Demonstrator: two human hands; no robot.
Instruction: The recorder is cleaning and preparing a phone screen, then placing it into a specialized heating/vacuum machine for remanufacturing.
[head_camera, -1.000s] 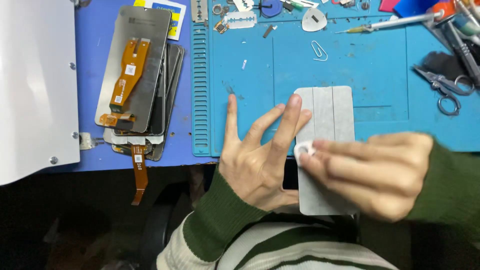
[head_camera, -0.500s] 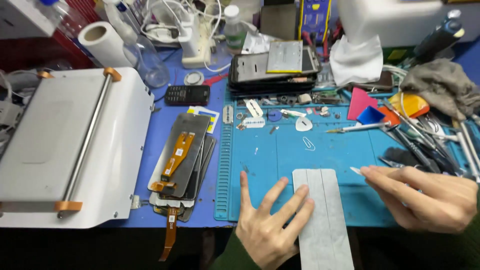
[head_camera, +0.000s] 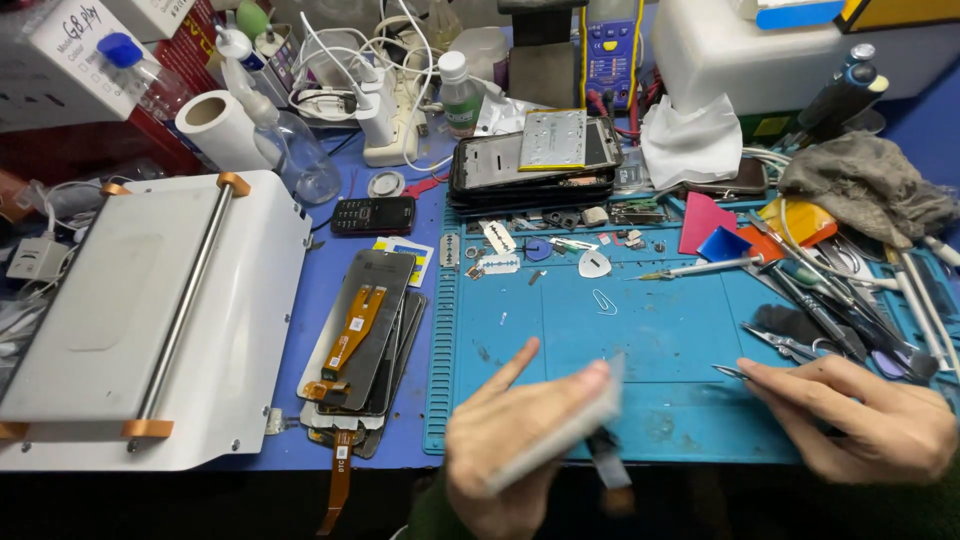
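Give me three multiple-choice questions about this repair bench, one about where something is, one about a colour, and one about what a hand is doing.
1. Where does the stack of phone screens lie?
A. Between the white machine and the work mat
B. On top of the white machine
C. On the grey rag

2. What colour is the work mat?
A. Red
B. Blue-green
C. Yellow

3. What is the left hand doing?
A. Resting flat on the mat
B. Holding a thin flat panel tilted up off the mat
C. Gripping the paper roll

Answers: 1 A, the stack sits on the blue table beside the mat's left edge. 2 B, the mat is teal. 3 B, the blurred panel is lifted in the left hand, while the right hand holds tweezers.
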